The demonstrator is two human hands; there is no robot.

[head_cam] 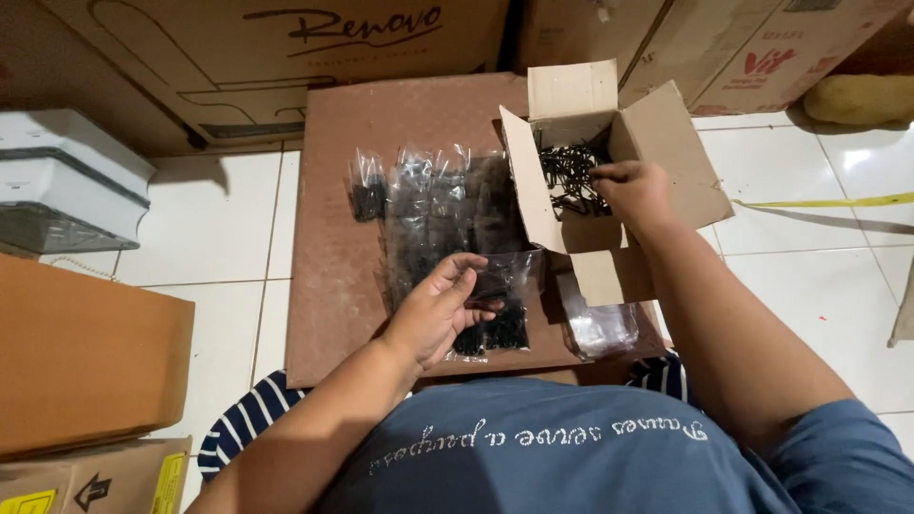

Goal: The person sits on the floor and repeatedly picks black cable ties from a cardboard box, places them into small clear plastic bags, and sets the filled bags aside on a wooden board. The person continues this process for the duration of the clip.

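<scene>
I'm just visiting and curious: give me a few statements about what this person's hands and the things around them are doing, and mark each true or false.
1. The right hand reaches into the open cardboard box of black screws. True.
2. The left hand holds a hammer. False: it holds a clear plastic bag with black screws in it.
3. Filled bags lie in a row on the brown board. True.
4. The cardboard box is taped shut. False: its flaps stand open.
5. The floor is carpeted. False: it is white tile.

Screws [571,176] in box [666,133], bags [438,205] left, on board [333,286]
</scene>
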